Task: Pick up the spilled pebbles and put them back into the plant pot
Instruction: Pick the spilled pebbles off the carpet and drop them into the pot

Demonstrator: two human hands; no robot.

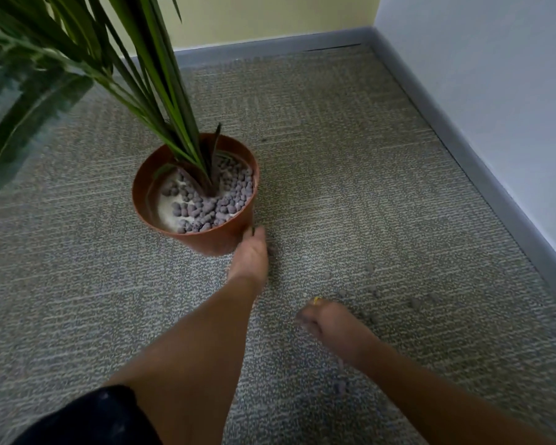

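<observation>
A terracotta plant pot (219, 240) stands on the carpet and holds a palm-like plant (161, 91). Grey-purple pebbles (212, 203) lie inside it on pale sand. Several spilled pebbles (414, 303) are scattered on the carpet to the pot's right, and one pebble (339, 386) lies nearer to me. My left hand (249, 256) reaches down to the carpet against the pot's lower right side; its fingers point away and are hidden. My right hand (326, 322), blurred and wearing a gold ring, is curled into a loose fist just left of the scattered pebbles.
Grey patterned carpet (350, 155) covers the floor. A grey skirting board (463, 149) runs along the white right wall and the yellow back wall, meeting in a corner at the top right. Long green leaves (29, 101) overhang the left side.
</observation>
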